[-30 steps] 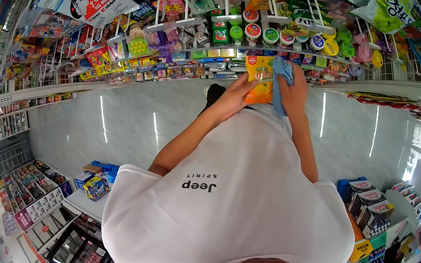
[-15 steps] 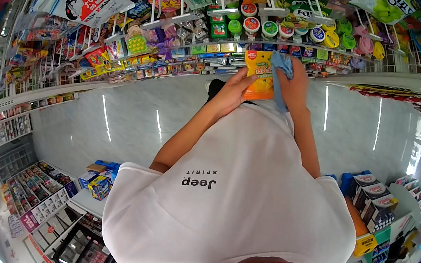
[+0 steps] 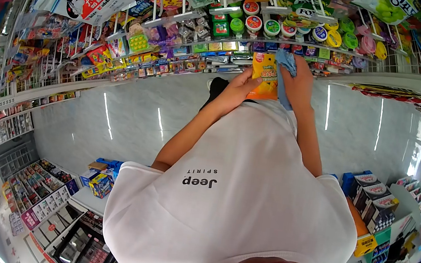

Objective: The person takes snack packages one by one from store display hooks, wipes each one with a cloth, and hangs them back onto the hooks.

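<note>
An orange and yellow snack packet (image 3: 265, 80) is held upright in front of my waist, its printed face showing. My left hand (image 3: 238, 90) grips the packet's left edge, thumb on the front. On the packet's right side, my right hand (image 3: 299, 85) is closed round a blue cloth (image 3: 287, 67), which hangs down along the packet's right edge. Whether the right fingers also touch the packet is hidden by the cloth. Round tubs with coloured lids (image 3: 272, 28) stand on the shelf just beyond the packet.
A shelf edge (image 3: 190, 42) curves across the view in front of me, with goods on hooks above it. A white rabbit-print bag (image 3: 86, 0) hangs at the upper left. Boxes (image 3: 373, 200) are stacked behind me at right, others (image 3: 101, 183) at left.
The packet and both hands have shifted slightly to the right. The cloth has moved a little along with the right hand. Both hands keep their holds.
</note>
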Tool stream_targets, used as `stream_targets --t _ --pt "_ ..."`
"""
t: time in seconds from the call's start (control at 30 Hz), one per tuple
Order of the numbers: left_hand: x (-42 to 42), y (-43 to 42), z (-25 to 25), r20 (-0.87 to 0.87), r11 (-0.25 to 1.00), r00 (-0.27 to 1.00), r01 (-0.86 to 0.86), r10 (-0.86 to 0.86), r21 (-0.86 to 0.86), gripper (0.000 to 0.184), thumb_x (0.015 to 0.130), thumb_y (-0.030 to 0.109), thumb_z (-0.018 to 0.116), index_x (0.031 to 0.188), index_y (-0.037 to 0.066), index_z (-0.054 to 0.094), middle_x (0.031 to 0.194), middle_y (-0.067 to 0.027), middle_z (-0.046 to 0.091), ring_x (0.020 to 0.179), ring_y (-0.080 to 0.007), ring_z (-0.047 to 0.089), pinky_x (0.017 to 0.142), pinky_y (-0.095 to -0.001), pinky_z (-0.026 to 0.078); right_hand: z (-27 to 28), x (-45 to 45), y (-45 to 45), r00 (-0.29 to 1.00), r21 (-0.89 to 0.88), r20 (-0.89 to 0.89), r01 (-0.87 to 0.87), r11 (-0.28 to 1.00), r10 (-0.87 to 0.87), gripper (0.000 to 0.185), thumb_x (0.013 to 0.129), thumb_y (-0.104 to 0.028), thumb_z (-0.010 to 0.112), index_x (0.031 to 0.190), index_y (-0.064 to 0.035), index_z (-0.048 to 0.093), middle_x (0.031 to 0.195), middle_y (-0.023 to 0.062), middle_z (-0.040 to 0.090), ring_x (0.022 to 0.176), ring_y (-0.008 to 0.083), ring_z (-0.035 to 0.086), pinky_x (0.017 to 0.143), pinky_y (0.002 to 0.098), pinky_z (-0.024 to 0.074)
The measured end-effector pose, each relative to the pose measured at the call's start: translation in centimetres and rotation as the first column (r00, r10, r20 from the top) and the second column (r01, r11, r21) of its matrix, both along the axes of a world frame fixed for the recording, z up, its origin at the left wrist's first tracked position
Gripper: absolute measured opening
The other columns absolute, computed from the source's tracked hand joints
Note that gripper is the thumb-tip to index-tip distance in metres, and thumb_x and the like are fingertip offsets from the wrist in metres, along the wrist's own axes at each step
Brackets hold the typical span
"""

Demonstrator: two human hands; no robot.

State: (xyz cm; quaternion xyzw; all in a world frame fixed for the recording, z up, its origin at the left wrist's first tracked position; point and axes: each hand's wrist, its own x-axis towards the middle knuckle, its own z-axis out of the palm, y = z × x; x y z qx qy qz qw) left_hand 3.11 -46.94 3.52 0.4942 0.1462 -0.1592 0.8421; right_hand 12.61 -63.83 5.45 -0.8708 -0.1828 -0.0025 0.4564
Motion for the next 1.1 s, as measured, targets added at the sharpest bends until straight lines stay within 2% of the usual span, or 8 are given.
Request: stream_targets --t 0.23,0.33,0.53,0.7,0.8,0.9,1.0,1.1 --pt "0.2 -0.1 -0.4 0.089 0.991 0.995 0.022 -0.034 0.135 0.030 0.103 0.015 0.050 0.131 0.003 0.051 0.120 -0.0033 0.060 0.109 -0.0110 0.055 0.096 -0.0267 0.043 1.5 -1.3 0.8 0.979 -0.052 0.008 -0.201 0.978 0.202 0.038 0.078 -0.011 0.074 0.113 -0.0063 0.061 0.103 0.0130 0.064 0.093 0.0346 0.064 0.076 0.0402 0.0512" --pt "0.2 -0.3 -0.6 0.092 0.992 0.995 0.026 -0.038 0.125 0.029 0.103 0.014 0.049 0.130 0.002 0.052 0.119 -0.0032 0.060 0.108 -0.0100 0.056 0.093 -0.0253 0.045 0.5 -0.3 0.8 0.999 0.018 0.006 -0.052 0.998 0.052 0.041 0.076 -0.011 0.074 0.114 -0.0080 0.061 0.103 0.0116 0.064 0.093 0.0344 0.064 0.076 0.0400 0.0512" --pt "0.1 0.0 -0.8 0.069 0.980 0.994 0.073 -0.087 0.187 0.030 0.103 0.015 0.050 0.130 0.002 0.053 0.115 -0.0021 0.061 0.103 -0.0093 0.057 0.090 -0.0244 0.045 2.1 -1.9 1.5 0.976 -0.074 -0.001 -0.219 0.973 0.219 0.040 0.075 -0.010 0.075 0.113 -0.0069 0.062 0.103 0.0107 0.065 0.092 0.0323 0.064 0.075 0.0387 0.0516" --pt "0.4 -0.7 0.8 0.106 0.995 0.994 0.010 -0.021 0.103 0.027 0.101 0.015 0.052 0.126 0.004 0.053 0.109 0.0003 0.056 0.100 -0.0085 0.049 0.089 -0.0243 0.040 1.2 -1.1 1.1 0.994 0.020 0.039 -0.099 0.995 0.099 0.042 0.074 -0.009 0.075 0.114 -0.0087 0.062 0.100 0.0105 0.063 0.091 0.0328 0.063 0.074 0.0397 0.0516" --pt "0.4 -0.1 -0.4 0.101 0.965 0.987 0.095 -0.122 0.243 0.029 0.102 0.014 0.050 0.129 0.002 0.054 0.119 -0.0030 0.061 0.106 -0.0100 0.055 0.095 -0.0255 0.043 1.6 -1.8 1.4 0.982 -0.032 0.041 -0.183 0.982 0.185 0.042 0.074 -0.008 0.074 0.114 -0.0092 0.062 0.100 0.0106 0.062 0.090 0.0334 0.063 0.074 0.0399 0.0515" --pt "0.3 -0.1 -0.8 0.083 0.979 0.994 0.059 -0.076 0.193 0.029 0.102 0.015 0.051 0.128 0.001 0.054 0.120 -0.0033 0.060 0.107 -0.0091 0.053 0.094 -0.0254 0.043 1.7 -1.6 1.2 0.974 -0.044 0.049 -0.219 0.975 0.221 0.041 0.073 -0.007 0.074 0.113 -0.0093 0.063 0.099 0.0100 0.062 0.090 0.0328 0.063 0.073 0.0396 0.0517" --pt "0.7 -0.3 -0.3 0.082 0.985 0.993 0.068 -0.081 0.156 0.032 0.103 0.017 0.048 0.131 0.001 0.051 0.126 -0.0066 0.058 0.113 -0.0141 0.055 0.099 -0.0296 0.043 1.6 -0.9 1.0 0.986 0.006 0.054 -0.157 0.988 0.156 0.041 0.073 -0.008 0.074 0.112 -0.0098 0.065 0.097 0.0091 0.062 0.089 0.0318 0.063 0.073 0.0393 0.0520" --pt "0.9 0.0 -0.8 -0.147 0.951 0.989 -0.034 -0.012 -0.309 0.037 0.105 0.025 0.040 0.135 0.004 0.047 0.135 -0.0105 0.054 0.123 -0.0218 0.054 0.108 -0.0367 0.040 1.9 -1.3 1.2 0.982 -0.052 0.084 -0.167 0.985 0.171 0.040 0.072 -0.009 0.074 0.111 -0.0105 0.066 0.097 0.0083 0.062 0.089 0.0307 0.063 0.072 0.0390 0.0524"
